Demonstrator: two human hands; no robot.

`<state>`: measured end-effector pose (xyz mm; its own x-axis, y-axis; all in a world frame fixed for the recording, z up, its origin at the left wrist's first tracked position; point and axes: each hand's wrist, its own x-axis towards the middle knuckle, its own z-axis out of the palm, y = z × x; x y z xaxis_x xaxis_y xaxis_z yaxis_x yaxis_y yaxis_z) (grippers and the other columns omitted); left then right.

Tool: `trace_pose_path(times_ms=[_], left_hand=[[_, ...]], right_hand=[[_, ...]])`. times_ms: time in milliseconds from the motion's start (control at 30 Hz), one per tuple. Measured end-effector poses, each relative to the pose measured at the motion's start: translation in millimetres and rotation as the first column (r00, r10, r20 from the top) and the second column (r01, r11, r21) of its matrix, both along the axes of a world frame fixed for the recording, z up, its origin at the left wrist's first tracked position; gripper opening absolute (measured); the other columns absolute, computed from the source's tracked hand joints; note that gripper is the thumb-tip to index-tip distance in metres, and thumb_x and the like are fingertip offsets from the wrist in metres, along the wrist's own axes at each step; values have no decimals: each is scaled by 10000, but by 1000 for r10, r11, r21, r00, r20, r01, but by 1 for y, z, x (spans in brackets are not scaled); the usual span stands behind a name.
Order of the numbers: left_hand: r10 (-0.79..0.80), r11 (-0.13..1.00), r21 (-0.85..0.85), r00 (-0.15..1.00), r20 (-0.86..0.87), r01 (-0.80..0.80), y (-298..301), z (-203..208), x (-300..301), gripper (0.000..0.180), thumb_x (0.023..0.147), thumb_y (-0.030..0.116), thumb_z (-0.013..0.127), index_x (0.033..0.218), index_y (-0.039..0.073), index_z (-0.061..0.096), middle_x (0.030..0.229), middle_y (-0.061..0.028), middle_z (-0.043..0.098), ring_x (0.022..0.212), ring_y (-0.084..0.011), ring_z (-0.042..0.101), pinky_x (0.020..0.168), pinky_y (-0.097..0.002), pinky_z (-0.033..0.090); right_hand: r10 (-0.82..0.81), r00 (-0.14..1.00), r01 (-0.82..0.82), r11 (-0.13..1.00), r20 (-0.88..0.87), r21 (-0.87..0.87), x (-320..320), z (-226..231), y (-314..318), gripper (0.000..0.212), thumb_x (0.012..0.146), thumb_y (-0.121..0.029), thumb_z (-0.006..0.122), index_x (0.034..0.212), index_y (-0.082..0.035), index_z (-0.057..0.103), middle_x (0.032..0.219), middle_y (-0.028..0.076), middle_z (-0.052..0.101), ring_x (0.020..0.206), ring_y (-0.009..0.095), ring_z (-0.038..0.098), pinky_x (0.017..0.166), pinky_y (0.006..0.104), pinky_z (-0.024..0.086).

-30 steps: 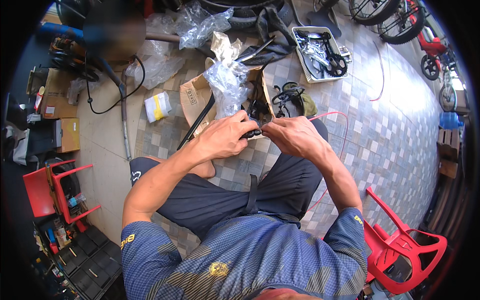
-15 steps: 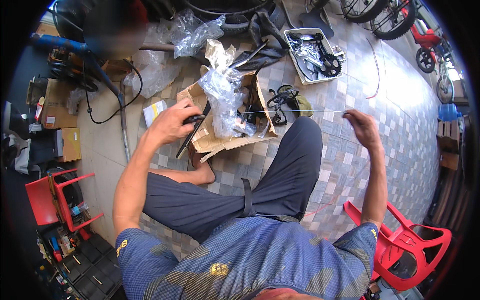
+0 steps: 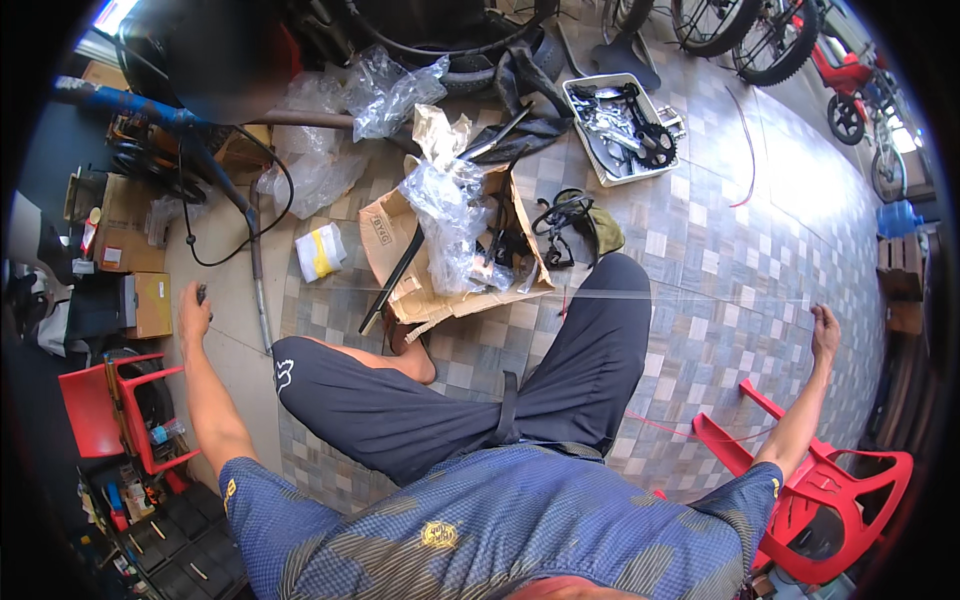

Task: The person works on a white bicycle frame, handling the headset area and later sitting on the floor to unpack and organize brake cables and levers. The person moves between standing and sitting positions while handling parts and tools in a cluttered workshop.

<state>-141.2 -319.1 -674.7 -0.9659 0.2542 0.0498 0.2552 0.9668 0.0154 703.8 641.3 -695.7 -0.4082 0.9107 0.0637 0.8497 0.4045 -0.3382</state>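
A tiled workshop floor [image 3: 700,260] littered with bike parts fills the frame. A thin cable [image 3: 690,296] runs taut across mid-frame, from the left hand [image 3: 193,312] at centre left to the right hand [image 3: 824,330] at centre right. Both hands are closed around its ends, arms spread wide. Light, springy and slick, the cable likely handles best pinched near its ends. A torn box [image 3: 400,250] lies beyond the knees.

Before your knees, an opened cardboard box [image 3: 400,255] lies on the floor [image 3: 720,300], with plastic wrap [image 3: 450,215] on it. Behind it to the right stands a tray of bicycle parts [image 3: 615,125]. A plastic chair [image 3: 830,490] is at your right.
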Motion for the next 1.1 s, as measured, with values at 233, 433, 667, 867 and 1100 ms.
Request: trace_pose_path(times_ms=[233,433,667,867,1100], left_hand=[[124,982,164,976,-178,-95,30,16,-7,241,856,158,696,1049,26,637,929,-191,685,881,-373,662,796,-453,514],[-366,624,781,888,280,11,238,48,81,120,821,101,709,872,48,614,833,4,597,761,-84,547,697,-252,448],[-803,404,899,538,259,171,410,78,211,214,954,213,687,1063,38,746,870,-10,709,716,-43,587,646,-205,465],[-868,424,811,436,237,403,455,62,242,254,976,248,677,921,5,727,756,-19,676,680,-82,560,623,-295,468],[-868,363,885,452,207,291,444,47,208,323,960,321,680,792,49,727,663,10,615,634,-67,519,572,-283,422]], right_hand=[[114,993,-114,993,-17,31,-112,-14,-61,259,994,-259,636,1150,-69,717,1065,196,727,962,359,709,838,390,527],[597,798,-588,800,74,-119,-315,66,-206,234,948,-63,585,1141,-75,717,1103,169,721,1035,365,676,890,446,535],[833,545,-837,535,-97,-112,-419,93,-288,162,995,-205,567,1063,-65,610,921,189,707,877,383,679,764,488,521],[887,406,-886,441,-218,143,-453,97,-320,171,970,-240,621,1017,-76,604,835,161,697,792,368,680,683,474,521],[838,486,-832,531,-249,164,-448,90,-314,111,939,-188,693,970,-84,670,854,116,726,746,306,712,642,412,561]])
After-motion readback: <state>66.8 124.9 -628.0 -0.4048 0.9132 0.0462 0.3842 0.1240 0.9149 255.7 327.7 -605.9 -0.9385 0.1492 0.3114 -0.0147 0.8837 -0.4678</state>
